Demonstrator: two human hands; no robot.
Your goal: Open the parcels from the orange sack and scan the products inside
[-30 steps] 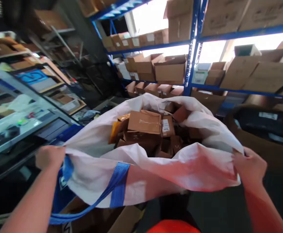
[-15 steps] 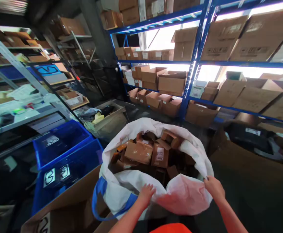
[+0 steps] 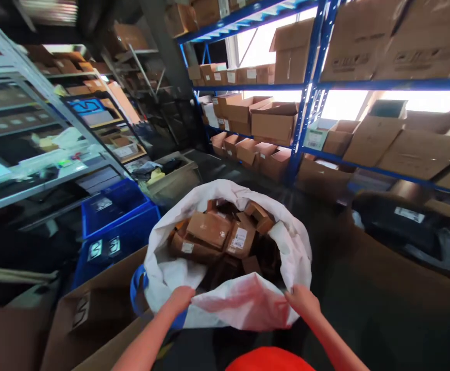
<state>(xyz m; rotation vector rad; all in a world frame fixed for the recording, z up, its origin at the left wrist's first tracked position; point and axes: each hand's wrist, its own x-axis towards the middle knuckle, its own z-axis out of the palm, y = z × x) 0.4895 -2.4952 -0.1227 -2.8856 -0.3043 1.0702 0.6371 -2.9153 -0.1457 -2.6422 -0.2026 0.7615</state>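
A white woven sack (image 3: 244, 304) stands open in front of me, full of small brown cardboard boxes (image 3: 209, 229). One carton with a white label (image 3: 240, 239) lies near the top of the pile. My left hand (image 3: 176, 301) grips the near rim of the sack, and my right hand (image 3: 302, 301) holds the same rim further along. A blue strap (image 3: 135, 291) hangs from the sack's left side. The near fold of the sack hides the lower boxes.
Blue plastic crates (image 3: 116, 216) and an open cardboard box (image 3: 93, 309) stand to the left. Blue steel shelving (image 3: 310, 103) holds cardboard boxes ahead. A large bin with black bags (image 3: 402, 216) is on the right, and a tote (image 3: 174, 178) sits beyond the sack.
The sack sits lower and further off than a second ago, its mouth narrower. My hands have come closer together on the rim, and the boxes inside have settled slightly.
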